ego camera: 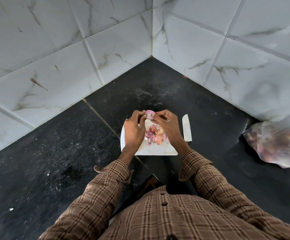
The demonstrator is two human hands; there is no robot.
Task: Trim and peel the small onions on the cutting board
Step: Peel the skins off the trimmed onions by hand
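Your left hand [133, 130] and right hand [166, 124] both pinch the small pink-white onion [149, 115] between fingertips, above the white cutting board's [158, 150] far edge.

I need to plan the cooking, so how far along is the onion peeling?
Done: a pile of skins and trimmings lies on the cutting board, and the knife is set down beside it. In hand: left hand and right hand pinch one onion. Left: the plastic bag looks to hold more.
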